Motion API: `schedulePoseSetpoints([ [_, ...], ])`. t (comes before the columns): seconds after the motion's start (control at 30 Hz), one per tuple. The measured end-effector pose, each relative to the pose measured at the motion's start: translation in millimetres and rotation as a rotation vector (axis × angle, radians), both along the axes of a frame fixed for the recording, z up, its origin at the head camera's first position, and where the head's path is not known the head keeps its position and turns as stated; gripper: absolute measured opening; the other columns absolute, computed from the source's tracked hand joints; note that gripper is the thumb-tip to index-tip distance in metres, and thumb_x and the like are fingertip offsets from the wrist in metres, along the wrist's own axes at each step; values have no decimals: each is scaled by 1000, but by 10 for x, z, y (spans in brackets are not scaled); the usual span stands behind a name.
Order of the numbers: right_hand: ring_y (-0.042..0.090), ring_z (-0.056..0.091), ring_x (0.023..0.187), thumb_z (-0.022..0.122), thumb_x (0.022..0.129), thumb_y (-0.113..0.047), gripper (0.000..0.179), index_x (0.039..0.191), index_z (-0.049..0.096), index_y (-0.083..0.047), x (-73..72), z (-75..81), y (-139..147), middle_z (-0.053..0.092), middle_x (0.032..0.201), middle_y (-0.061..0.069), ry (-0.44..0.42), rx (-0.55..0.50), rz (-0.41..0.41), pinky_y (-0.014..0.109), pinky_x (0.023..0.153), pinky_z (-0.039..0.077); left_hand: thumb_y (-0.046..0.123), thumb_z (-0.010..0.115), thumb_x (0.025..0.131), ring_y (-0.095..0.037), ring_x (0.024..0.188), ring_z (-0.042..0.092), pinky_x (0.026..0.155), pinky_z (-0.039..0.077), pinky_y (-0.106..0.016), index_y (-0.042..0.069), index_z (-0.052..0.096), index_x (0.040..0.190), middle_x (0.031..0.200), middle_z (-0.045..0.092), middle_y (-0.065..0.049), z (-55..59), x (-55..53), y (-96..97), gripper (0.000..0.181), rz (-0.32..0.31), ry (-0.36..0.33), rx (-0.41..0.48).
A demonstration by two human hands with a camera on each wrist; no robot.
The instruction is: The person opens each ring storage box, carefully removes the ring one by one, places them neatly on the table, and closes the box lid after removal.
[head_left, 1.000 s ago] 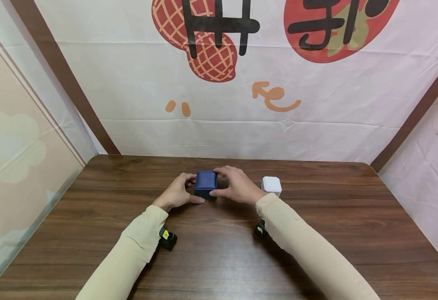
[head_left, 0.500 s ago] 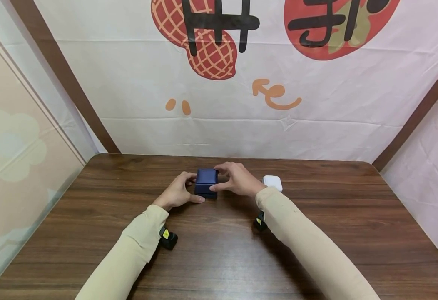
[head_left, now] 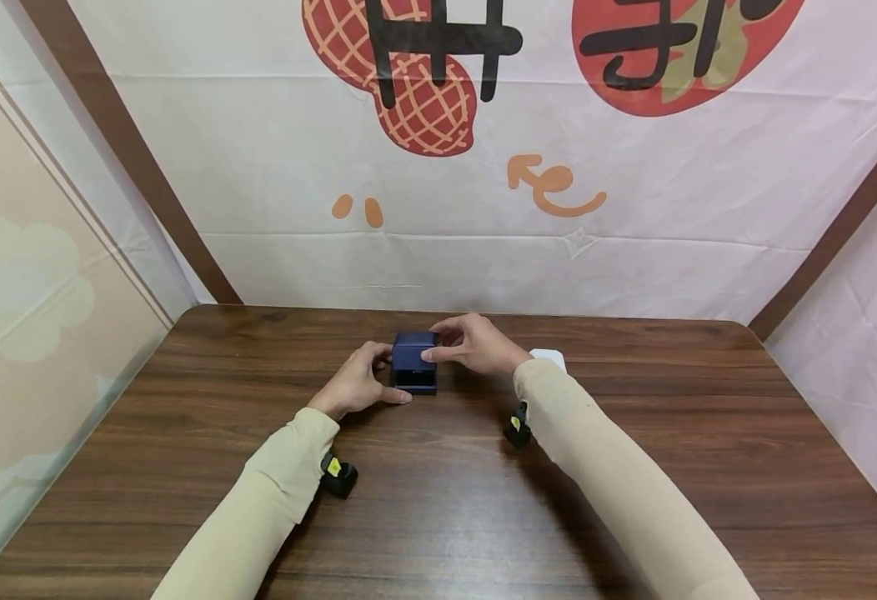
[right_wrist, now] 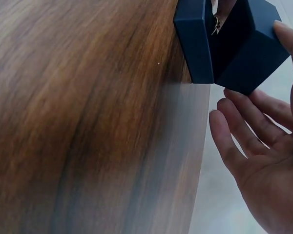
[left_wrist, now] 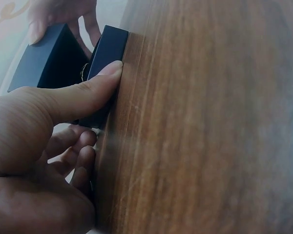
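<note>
A dark blue jewellery box (head_left: pixel 408 358) stands on the table towards its far edge, its lid tilted partway up and a dark gap showing at the front. My left hand (head_left: pixel 356 382) holds the base (left_wrist: pixel 110 48), thumb pressed on its front edge and fingers at its left side. With my right hand (head_left: pixel 483 346) I grip the lid (right_wrist: pixel 254 53), thumb on the front and fingers behind. Inside the gap, a small gold-coloured piece of jewellery (right_wrist: pixel 217 24) shows in the right wrist view; most of it is hidden.
A small white box (head_left: pixel 549 358), partly covered by the right forearm, stands to the right. The brown wooden table (head_left: pixel 438 517) ends at a printed cloth wall (head_left: pixel 438 275). A black wrist camera (head_left: pixel 339 477) hangs under the left wrist, and another (head_left: pixel 517 427) under the right.
The jewellery box was closed one second ago. My right hand has moved up and back, swinging the lid open, while my left hand stays at the base.
</note>
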State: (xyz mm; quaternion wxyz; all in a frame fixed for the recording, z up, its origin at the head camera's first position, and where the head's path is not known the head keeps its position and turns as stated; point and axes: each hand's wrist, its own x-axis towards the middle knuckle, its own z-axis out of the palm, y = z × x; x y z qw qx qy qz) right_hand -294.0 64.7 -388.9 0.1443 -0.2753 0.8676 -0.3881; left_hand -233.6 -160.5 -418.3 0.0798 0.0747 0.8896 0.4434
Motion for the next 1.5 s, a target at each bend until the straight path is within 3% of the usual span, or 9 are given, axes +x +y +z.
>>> schedulePoseSetpoints([
  [0.23,13,59,98,60,84,-54,55,124,61,-14,-31,-45,-19,63,107,-5,-47,-60,-48,33,84,48,16,88,64,-32,110,43,97,35,-46,-2,48,129,121,47,-15,-10,15,-5,79,11,7,15],
  [0.53,24,63,92,52,89,-54,59,121,61,-6,-69,-166,-100,64,102,7,-144,-209,-138,32,76,52,15,89,62,-31,108,45,96,36,-44,-4,48,128,120,49,-16,-8,10,5,80,4,30,25],
  [1.0,25,63,93,47,88,-63,65,115,64,-6,-26,-160,-119,64,100,9,-187,-241,-203,33,77,52,15,88,62,-31,109,44,97,35,-44,-4,47,130,121,48,-16,-2,-8,2,82,4,12,14],
  [1.23,25,63,93,46,82,-71,73,116,63,-9,60,-94,-45,66,102,11,-97,-172,-242,34,77,50,17,88,63,-31,110,43,98,34,-45,-3,46,131,123,47,-16,-10,-17,-2,83,-1,1,13],
  [1.5,13,59,98,55,84,-61,63,121,61,-10,228,-41,-5,63,109,-2,72,-83,-236,34,85,48,16,88,63,-31,110,42,97,34,-45,-3,44,133,123,46,-14,-34,-35,-12,84,-5,2,10],
])
